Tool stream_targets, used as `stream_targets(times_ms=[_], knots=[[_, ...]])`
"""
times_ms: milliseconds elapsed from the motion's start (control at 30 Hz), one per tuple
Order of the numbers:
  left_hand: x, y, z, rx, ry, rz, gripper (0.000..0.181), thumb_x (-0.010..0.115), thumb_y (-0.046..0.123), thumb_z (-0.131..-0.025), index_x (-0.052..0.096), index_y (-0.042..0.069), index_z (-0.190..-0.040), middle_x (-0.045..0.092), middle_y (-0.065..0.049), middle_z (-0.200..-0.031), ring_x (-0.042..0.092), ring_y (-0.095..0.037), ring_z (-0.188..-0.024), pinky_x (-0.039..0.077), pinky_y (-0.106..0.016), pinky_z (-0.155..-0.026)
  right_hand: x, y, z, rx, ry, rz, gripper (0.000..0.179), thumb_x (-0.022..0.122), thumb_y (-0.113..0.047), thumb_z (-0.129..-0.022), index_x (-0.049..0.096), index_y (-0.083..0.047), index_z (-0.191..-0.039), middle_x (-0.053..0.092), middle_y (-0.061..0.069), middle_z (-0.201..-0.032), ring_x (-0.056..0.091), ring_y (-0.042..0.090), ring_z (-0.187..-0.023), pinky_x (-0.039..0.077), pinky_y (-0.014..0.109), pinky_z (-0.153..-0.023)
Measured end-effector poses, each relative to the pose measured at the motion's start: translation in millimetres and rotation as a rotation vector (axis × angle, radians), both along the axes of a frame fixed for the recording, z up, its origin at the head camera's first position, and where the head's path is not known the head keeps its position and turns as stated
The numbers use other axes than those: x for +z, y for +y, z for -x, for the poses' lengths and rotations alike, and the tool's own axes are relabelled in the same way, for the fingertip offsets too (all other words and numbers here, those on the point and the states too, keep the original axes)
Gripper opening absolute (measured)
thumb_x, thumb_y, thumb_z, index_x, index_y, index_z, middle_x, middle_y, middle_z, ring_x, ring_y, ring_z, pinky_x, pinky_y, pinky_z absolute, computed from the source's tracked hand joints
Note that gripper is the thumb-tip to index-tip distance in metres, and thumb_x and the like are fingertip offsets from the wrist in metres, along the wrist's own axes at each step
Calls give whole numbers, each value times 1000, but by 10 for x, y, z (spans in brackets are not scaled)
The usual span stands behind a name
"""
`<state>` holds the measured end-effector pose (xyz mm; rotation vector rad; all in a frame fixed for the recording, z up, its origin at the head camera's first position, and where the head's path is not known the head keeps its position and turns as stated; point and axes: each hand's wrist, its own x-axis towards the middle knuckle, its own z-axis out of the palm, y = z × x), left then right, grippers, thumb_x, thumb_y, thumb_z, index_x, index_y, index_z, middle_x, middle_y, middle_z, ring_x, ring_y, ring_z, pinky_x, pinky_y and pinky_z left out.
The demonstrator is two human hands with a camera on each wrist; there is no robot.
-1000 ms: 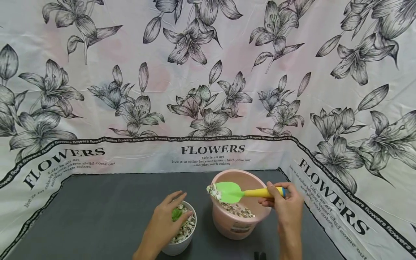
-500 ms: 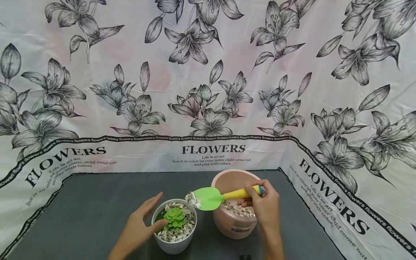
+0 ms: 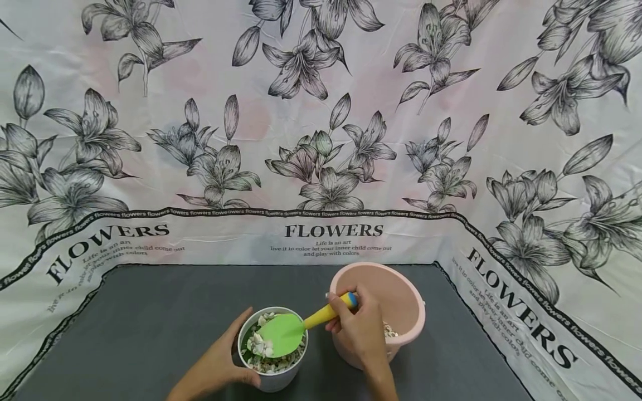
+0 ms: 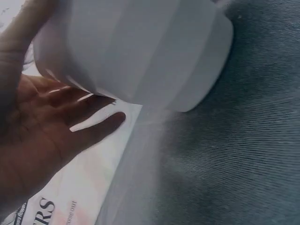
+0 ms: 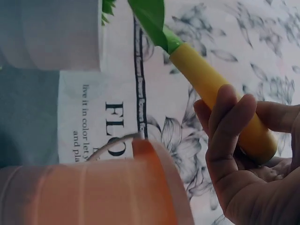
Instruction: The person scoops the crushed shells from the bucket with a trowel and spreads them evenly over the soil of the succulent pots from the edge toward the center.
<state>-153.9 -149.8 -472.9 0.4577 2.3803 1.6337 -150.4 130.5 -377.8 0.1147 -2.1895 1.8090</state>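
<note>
In the head view a small green toy trowel with a yellow handle is held by my right hand. Its green blade tilts over a white flower pot, with whitish stone chips at the tip. More chips fill the pot. The blade covers most of the succulent, whose green leaves peek over the rim in the right wrist view. My left hand holds the pot's left side, thumb in front. In the left wrist view, its fingers lie fairly straight along the pot.
A pink bucket stands right of the pot, behind my right hand, with some stone chips inside. Both containers stand on a dark grey tabletop. White flower-printed cloth rises along the back and sides.
My right hand has carried the loaded trowel left from above the bucket to over the pot. My left hand has moved from over the succulent to the pot's left side.
</note>
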Motion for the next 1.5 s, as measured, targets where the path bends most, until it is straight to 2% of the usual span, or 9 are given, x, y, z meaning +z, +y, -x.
stream_targets(times_ms=[133, 300, 467, 567, 700, 933, 1033, 1300, 1500], knots=[[33, -11, 38, -25, 0, 9, 132, 95, 43, -73, 10, 16, -170, 35, -26, -166, 50, -41, -145, 55, -44, -105, 5, -111, -39, 36, 94, -146, 17, 77, -12, -95, 64, -2, -98, 65, 9, -70, 61, 8, -47, 55, 23, -47], [25, -50, 50, -48, 69, 2, 128, 96, 44, -69, 22, 5, -166, 45, -24, -159, 58, -28, -136, 56, -26, -98, 65, -201, -74, 157, 344, -360, 16, 78, -15, -95, 63, -11, -99, 63, -1, -75, 51, -2, -56, 50, 20, -51], [9, -78, 48, -40, 170, 17, 118, 98, 49, -63, 39, 1, -153, 57, -16, -145, 59, -2, -120, 54, -21, -95, 109, -213, -111, 252, 506, -443, 16, 77, -14, -95, 63, -14, -101, 68, -4, -82, 48, -7, -63, 49, 17, -52], [0, -84, 45, -32, 204, 22, 112, 99, 50, -59, 43, 1, -144, 61, -14, -138, 59, 2, -117, 53, -21, -95, 124, -196, -122, 286, 595, -474, 15, 77, -11, -96, 63, -13, -104, 70, -3, -86, 49, -5, -66, 49, 15, -56], [12, -92, 35, -28, 213, 25, 108, 101, 44, -57, 42, 1, -137, 62, -15, -134, 61, 1, -116, 55, -21, -95, 128, -160, -113, 299, 703, -445, 17, 76, -6, -95, 65, -10, -107, 73, 0, -89, 52, -2, -66, 47, 9, -61], [38, -48, 16, 7, 338, 143, 131, 105, 37, -47, 41, 6, -157, 57, -14, -146, 55, -9, -127, 52, -26, -100, 115, -61, -69, 222, 805, -320, 26, 78, 7, -87, 67, -3, -109, 77, 8, -95, 69, 9, -78, 55, 13, -75], [39, 6, -2, 47, 374, 189, 127, 107, 36, -41, 47, 2, -148, 59, -12, -136, 56, -11, -120, 52, -29, -100, 115, 5, -56, 186, 826, -258, 27, 77, 12, -85, 67, 0, -107, 76, 12, -96, 71, 10, -79, 58, 14, -75], [143, 267, -111, 269, 167, 328, 121, 109, 40, -36, 44, 3, -131, 54, -13, -119, 59, -24, -108, 57, -43, -89, 127, 180, -61, 118, 779, -123, 26, 70, 22, -86, 61, 11, -107, 67, 19, -100, 69, 9, -74, 62, 18, -67], [165, 321, -154, 298, 154, 358, 121, 109, 37, -40, 41, 1, -134, 55, -16, -123, 60, -33, -111, 56, -50, -90, 170, 368, -48, -45, 782, -98, 24, 69, 22, -85, 61, 14, -107, 69, 11, -91, 68, 7, -68, 59, 16, -61]])
